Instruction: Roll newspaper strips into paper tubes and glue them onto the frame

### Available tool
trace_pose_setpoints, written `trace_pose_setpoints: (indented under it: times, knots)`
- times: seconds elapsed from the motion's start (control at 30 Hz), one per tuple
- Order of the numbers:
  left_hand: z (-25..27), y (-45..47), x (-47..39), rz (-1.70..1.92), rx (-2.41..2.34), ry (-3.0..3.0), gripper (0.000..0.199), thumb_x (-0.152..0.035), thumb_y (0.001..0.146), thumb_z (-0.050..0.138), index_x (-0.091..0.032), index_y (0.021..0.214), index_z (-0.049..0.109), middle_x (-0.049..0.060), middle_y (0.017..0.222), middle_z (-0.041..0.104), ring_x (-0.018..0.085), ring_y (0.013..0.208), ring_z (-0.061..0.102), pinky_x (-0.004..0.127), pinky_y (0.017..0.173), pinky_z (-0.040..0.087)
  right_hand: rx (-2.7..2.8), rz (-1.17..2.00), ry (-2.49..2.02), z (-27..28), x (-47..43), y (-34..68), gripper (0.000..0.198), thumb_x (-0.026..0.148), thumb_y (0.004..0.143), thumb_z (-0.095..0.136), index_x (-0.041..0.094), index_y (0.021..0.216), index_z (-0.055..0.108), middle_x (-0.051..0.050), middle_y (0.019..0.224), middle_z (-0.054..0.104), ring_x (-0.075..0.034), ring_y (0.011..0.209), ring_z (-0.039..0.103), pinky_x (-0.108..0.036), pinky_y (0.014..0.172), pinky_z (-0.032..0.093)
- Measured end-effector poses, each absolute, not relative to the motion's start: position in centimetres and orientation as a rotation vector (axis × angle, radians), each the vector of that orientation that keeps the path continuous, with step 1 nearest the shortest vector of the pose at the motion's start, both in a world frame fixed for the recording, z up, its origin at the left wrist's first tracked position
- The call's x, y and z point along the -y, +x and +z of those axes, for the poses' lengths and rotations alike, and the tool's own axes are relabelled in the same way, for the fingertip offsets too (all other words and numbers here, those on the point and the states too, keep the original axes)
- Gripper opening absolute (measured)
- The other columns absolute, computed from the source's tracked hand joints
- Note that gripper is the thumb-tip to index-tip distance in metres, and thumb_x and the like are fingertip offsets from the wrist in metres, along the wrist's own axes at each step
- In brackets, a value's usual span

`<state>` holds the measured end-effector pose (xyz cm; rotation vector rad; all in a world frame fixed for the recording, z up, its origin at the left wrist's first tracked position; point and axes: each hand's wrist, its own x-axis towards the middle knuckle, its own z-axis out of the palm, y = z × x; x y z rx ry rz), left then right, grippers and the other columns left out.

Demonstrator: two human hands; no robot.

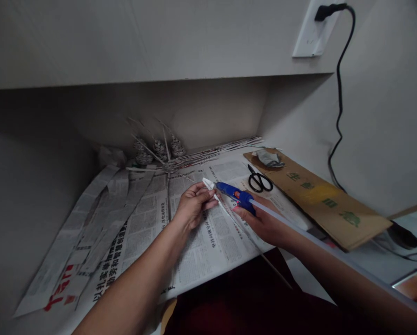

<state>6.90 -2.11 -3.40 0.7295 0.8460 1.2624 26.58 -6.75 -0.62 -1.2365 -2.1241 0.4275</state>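
My right hand (264, 222) is wrapped round a blue hot glue gun (233, 192). A long translucent glue stick (301, 226) runs out of the gun's back and along my right forearm. Between the fingertips of my left hand (191, 201) is a thin rolled-paper stick (245, 229), which slants down toward my lap. The gun's white nozzle (208, 183) lies right beside those fingertips; whether it touches the stick I cannot tell. Beyond my left hand, several paper sticks fan out from a small woven centre (168, 166) on the newspaper (143, 232).
Black-handled scissors (260, 181) lie right of the gun, beside a cardboard sheet (325, 202) bearing a crumpled grey piece (270, 158). Small woven pieces (159, 150) and a bundle of paper sticks (225, 149) sit at the back. A black cord (340, 93) hangs from the wall socket (311, 39).
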Motion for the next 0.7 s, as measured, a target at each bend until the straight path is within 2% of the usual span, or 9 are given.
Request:
trace_pose_setpoints:
  times: [0.27, 0.5, 0.7]
  knots:
    - [-3.3, 6.8, 2.1, 1.253, -0.835, 0.705, 0.034, -0.009, 0.062, 0.075, -0.014, 0.092, 0.06, 0.004, 0.077, 0.067, 0.016, 0.068, 0.068, 0.021, 0.056, 0.056, 2.107, 0.43, -1.279, -0.1, 6.6, 27.1, 0.021, 0.04, 0.088, 0.048, 0.021, 0.092, 0.056, -0.005, 0.082, 0.062, -0.019, 0.074, 0.058, -0.033, 0.065, 0.044]
    - [-3.4, 6.8, 2.1, 1.244, -0.843, 0.721, 0.033, -0.009, 0.064, 0.075, -0.014, 0.093, 0.059, 0.005, 0.079, 0.068, 0.017, 0.07, 0.068, 0.022, 0.057, 0.057, 2.153, 0.511, -1.215, 1.2, 7.4, 28.0, 0.019, 0.037, 0.09, 0.046, 0.023, 0.095, 0.058, -0.006, 0.091, 0.063, -0.02, 0.083, 0.058, -0.034, 0.074, 0.045]
    - [-3.2, 6.9, 2.2, 1.268, -0.847, 0.72, 0.035, -0.007, 0.061, 0.075, -0.014, 0.093, 0.06, 0.003, 0.074, 0.067, 0.013, 0.062, 0.066, 0.02, 0.054, 0.056, 2.153, 0.496, -1.152, 0.4, 7.6, 27.0, 0.019, 0.037, 0.089, 0.048, 0.022, 0.1, 0.055, -0.006, 0.094, 0.063, -0.019, 0.085, 0.059, -0.033, 0.074, 0.046]
